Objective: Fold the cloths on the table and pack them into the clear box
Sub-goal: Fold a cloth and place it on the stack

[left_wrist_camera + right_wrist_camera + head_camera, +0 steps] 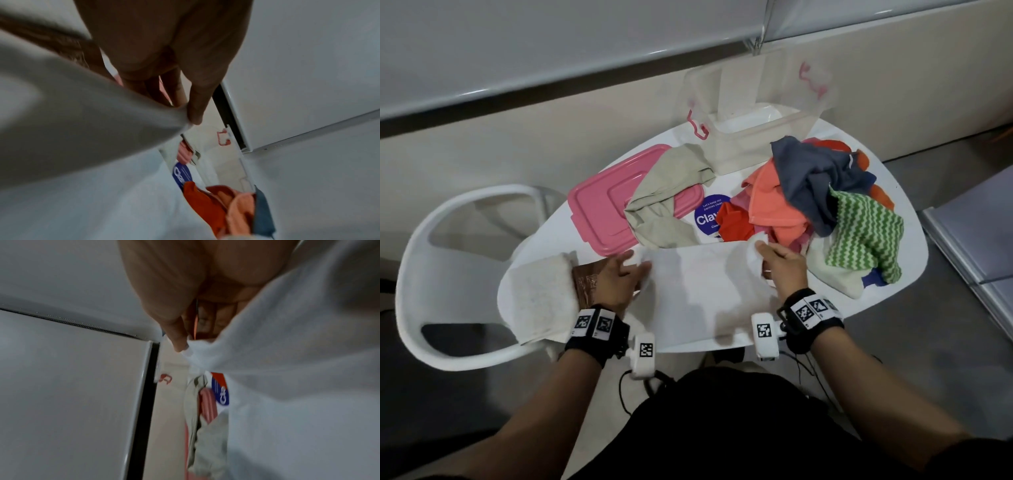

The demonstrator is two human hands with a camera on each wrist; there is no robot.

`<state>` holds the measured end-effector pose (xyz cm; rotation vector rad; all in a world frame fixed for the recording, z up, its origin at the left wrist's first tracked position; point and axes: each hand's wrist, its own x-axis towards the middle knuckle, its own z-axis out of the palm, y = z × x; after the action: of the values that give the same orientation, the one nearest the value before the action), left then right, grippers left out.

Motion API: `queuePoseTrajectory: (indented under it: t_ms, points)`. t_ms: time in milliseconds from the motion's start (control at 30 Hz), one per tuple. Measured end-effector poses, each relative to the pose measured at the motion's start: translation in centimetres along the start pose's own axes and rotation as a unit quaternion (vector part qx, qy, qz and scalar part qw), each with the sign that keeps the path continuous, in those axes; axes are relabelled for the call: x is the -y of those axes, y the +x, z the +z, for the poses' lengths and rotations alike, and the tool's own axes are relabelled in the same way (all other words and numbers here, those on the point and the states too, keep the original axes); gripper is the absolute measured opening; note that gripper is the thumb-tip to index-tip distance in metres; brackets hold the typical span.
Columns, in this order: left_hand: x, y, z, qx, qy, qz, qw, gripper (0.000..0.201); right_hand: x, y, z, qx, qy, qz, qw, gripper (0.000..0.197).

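A white cloth lies spread on the near part of the white table. My left hand pinches its far left corner, and my right hand pinches its far right corner. A pile of unfolded cloths in orange, dark blue and green zigzag sits to the right. A beige cloth drapes over the pink lid. The clear box stands open at the table's far side; it looks empty. A folded cream towel lies at the near left.
A white chair stands left of the table. A round blue sticker shows on the tabletop between the beige cloth and the pile. A brown item lies by the towel, partly under my left hand. A wall runs behind the table.
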<state>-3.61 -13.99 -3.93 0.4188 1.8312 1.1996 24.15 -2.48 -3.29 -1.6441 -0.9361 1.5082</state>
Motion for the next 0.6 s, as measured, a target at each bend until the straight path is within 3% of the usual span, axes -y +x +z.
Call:
queuePoseTrajectory:
  t_ms: [100, 200, 300, 400, 500, 600]
  points:
    - [-0.8, -1.3, 2.5, 0.035, -0.010, -0.010, 0.999, 0.013, 0.3, -2.4, 2.4, 0.052, -0.002, 0.029, 0.998, 0.011]
    - [-1.2, -2.1, 4.6, 0.079, 0.004, 0.004, 0.997, 0.012, -0.2, -3.7, 4.3, 0.093, -0.003, 0.025, 0.995, 0.009]
    - [-1.4, -2.9, 6.0, 0.098, -0.006, 0.014, 0.995, 0.009, -0.9, -4.6, 5.3, 0.117, -0.037, -0.023, 0.992, 0.036]
    - [-2.0, -4.1, 6.9, 0.122, -0.040, 0.020, 0.991, 0.015, -1.2, -5.2, 5.5, 0.127, -0.072, -0.046, 0.988, 0.034]
    - [-2.1, -4.7, 7.1, 0.175, -0.040, 0.023, 0.984, 0.023, -1.3, -5.4, 5.3, 0.139, -0.088, -0.047, 0.985, 0.048]
    - [-2.3, -5.0, 6.9, 0.227, -0.026, 0.012, 0.974, 0.033, -0.6, -5.9, 5.1, 0.152, -0.076, -0.044, 0.984, 0.029]
